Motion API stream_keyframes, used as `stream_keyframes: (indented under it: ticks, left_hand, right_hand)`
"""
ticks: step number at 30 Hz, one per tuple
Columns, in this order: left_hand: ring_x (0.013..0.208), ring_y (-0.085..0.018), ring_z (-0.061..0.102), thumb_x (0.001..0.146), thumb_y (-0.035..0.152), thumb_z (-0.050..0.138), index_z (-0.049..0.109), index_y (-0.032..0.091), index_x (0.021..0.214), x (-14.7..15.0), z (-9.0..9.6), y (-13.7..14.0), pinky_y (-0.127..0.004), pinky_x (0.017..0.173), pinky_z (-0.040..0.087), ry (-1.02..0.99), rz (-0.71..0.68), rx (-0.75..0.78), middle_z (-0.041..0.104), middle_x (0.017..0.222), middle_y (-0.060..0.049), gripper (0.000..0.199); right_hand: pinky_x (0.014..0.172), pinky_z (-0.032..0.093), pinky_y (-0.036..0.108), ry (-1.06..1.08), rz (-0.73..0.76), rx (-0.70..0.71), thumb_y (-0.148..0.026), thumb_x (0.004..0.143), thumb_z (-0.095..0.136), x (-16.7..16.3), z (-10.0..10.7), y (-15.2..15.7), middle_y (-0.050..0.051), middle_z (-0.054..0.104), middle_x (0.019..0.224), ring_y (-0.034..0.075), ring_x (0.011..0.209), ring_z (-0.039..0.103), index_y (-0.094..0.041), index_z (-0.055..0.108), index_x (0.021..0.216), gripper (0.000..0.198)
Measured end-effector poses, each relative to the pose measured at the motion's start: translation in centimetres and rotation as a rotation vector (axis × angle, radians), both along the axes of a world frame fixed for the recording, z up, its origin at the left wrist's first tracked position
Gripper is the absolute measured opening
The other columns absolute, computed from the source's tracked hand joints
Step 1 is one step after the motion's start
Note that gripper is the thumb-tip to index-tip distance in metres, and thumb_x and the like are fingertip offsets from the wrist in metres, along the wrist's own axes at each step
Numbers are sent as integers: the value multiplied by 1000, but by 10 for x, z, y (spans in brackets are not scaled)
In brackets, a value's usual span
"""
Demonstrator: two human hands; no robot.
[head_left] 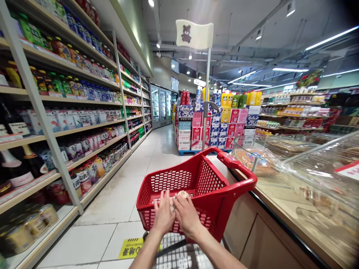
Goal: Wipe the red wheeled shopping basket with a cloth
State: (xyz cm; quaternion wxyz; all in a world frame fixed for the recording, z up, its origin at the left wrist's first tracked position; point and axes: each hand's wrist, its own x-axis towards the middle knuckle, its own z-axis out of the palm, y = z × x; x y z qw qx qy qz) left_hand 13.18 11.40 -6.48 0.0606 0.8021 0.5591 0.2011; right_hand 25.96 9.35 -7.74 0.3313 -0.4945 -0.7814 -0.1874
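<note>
My left hand (163,212) and my right hand (186,213) are close together over the near side of a red plastic shopping cart (171,182). Between them is a small pale, lumpy item (183,194), mostly covered by my fingers, so its kind is unclear. The right fingers curl over it from the right. On its left side the left hand presses with the thumb side, its other fingers pointing up and forward. Through the mesh, the cart's basket shows its red lattice walls and handle bar (251,181) at the right.
Drink shelves (84,101) line the left side. Stacked drink cartons (196,127) stand on a blue pallet ahead. A glass-covered food counter (294,194) runs close along the right. A yellow floor sticker (130,248) lies below the cart, and a bear flag (194,34) rises on a pole.
</note>
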Motion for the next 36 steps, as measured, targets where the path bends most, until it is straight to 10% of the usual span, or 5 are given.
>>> stream_keyframes:
  ticks: [7, 15, 22, 29, 36]
  left_hand:
    - [130, -20, 24, 68, 23, 45, 34, 17, 129, -37, 0, -3, -49, 107, 11, 126, 47, -69, 36, 138, -7, 62]
    - [124, -22, 35, 76, 30, 43, 43, 17, 120, -24, -2, -1, -51, 106, 14, 56, 104, 8, 46, 130, -11, 46]
    - [125, -25, 33, 76, 30, 43, 42, 14, 121, -20, -17, -1, -54, 104, 15, 89, 137, 92, 45, 130, -14, 47]
    - [125, -26, 33, 77, 30, 40, 44, 12, 119, -19, -15, 0, -57, 103, 15, 80, 171, 103, 47, 128, -16, 45]
    - [123, -26, 35, 76, 28, 41, 47, 13, 114, -9, -8, -3, -59, 101, 16, 72, 226, 95, 47, 127, -16, 41]
  right_hand:
    - [88, 37, 38, -74, -71, -68, -28, 83, 53, -31, -7, 32, 5, 61, 103, 20, 95, 52, -23, 56, 105, 23]
    - [94, 29, 41, -29, -219, 47, -23, 85, 46, 124, 31, 3, 8, 57, 109, 22, 104, 46, -19, 59, 102, 22]
    - [89, 34, 35, -68, -59, 11, -23, 85, 46, 47, 12, 21, 6, 61, 98, 17, 93, 49, -22, 61, 97, 19]
    - [91, 31, 38, 13, -250, 13, -24, 82, 48, 136, 49, 4, 8, 59, 104, 20, 98, 48, -19, 62, 99, 22]
    - [82, 38, 32, -15, -80, -29, -18, 82, 48, 86, 32, 17, 6, 63, 89, 16, 82, 54, -16, 60, 97, 20]
